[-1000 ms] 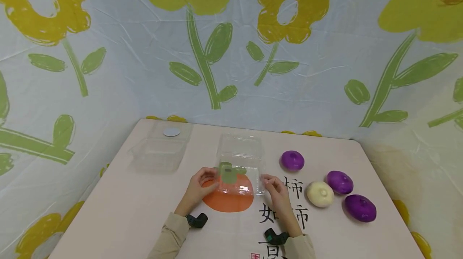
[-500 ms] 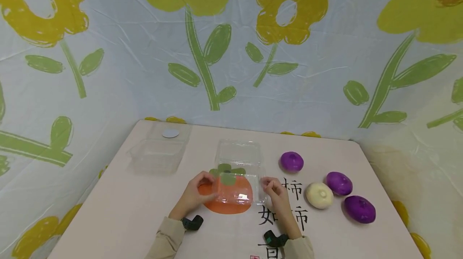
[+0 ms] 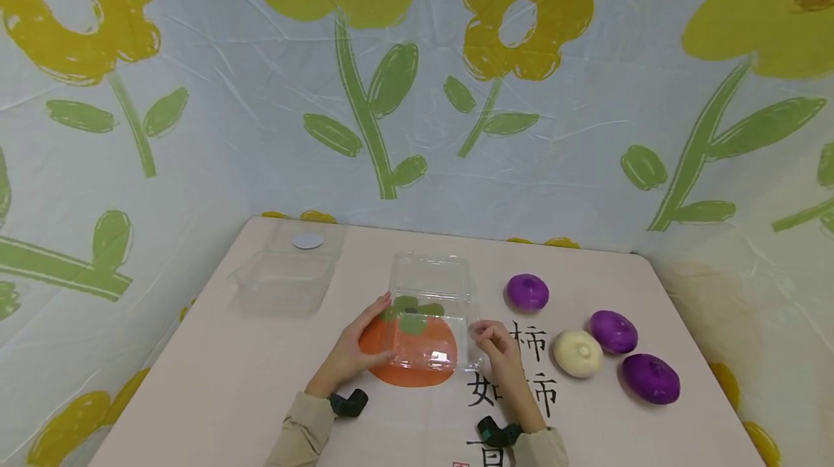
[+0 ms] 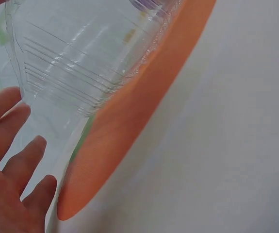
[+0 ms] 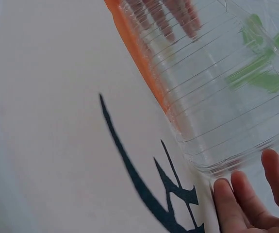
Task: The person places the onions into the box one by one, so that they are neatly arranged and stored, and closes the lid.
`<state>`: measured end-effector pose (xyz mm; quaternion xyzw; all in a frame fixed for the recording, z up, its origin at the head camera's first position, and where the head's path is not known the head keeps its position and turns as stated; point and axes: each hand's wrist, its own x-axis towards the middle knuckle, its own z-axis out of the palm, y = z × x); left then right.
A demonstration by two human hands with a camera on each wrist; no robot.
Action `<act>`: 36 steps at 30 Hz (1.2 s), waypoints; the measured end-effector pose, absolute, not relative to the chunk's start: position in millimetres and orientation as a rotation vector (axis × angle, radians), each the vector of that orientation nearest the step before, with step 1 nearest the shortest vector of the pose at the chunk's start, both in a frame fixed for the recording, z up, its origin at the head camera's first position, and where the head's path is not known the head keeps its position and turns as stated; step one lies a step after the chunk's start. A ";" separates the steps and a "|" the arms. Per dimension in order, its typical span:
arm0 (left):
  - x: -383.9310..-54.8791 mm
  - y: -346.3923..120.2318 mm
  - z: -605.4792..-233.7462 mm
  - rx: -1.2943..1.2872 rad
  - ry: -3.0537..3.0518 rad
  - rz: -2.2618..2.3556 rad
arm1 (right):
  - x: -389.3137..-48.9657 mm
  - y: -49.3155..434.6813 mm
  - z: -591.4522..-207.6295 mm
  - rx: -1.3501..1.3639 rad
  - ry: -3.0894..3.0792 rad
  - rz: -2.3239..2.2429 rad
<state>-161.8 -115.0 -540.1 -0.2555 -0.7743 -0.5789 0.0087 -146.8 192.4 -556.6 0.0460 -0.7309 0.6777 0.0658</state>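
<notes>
A clear plastic clamshell box (image 3: 426, 340) stands with its lid (image 3: 430, 275) raised back on the table, over a printed orange persimmon. Along its left side lies my left hand (image 3: 355, 344), fingers stretched out and spread, the thumb near the front corner. In the left wrist view, fingertips (image 4: 20, 109) of that hand touch the box's rim while the lower fingers stand apart from it. My right hand (image 3: 502, 351) pinches the rim at the right side with bent fingers. From the right wrist, the box's ribbed wall (image 5: 217, 97) appears see-through.
A second clear clamshell box (image 3: 283, 279), lid up with a white round sticker (image 3: 308, 240), stands at the left. To the right lie purple onion-like vegetables (image 3: 528, 292), (image 3: 613, 331), (image 3: 650, 379) and a cream one (image 3: 577, 353). A flowered cloth wall (image 3: 521, 163) closes the back.
The box has come slightly toward me, its base flat over the persimmon print. My left fingers, curled at the rim before, have straightened. The right hand stays at the right edge.
</notes>
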 end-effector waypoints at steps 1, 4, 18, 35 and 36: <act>-161.7 -115.1 -540.3 -0.800 -2.423 -1.804 | -146.8 192.7 -556.8 0.142 -2.202 2.044; -161.4 -115.4 -540.2 -0.800 -2.423 -1.798 | -146.8 192.7 -557.2 0.123 -2.201 2.048; -159.6 -115.4 -533.3 -0.843 -2.380 -1.797 | -160.6 206.4 -544.3 0.079 -1.931 1.803; -174.9 -118.7 -574.0 -0.840 -2.424 -1.807 | -189.1 236.1 -542.1 -0.128 -1.877 1.739; -174.0 -118.5 -573.2 -0.836 -2.426 -1.800 | -192.7 237.9 -546.7 -0.162 -1.900 1.735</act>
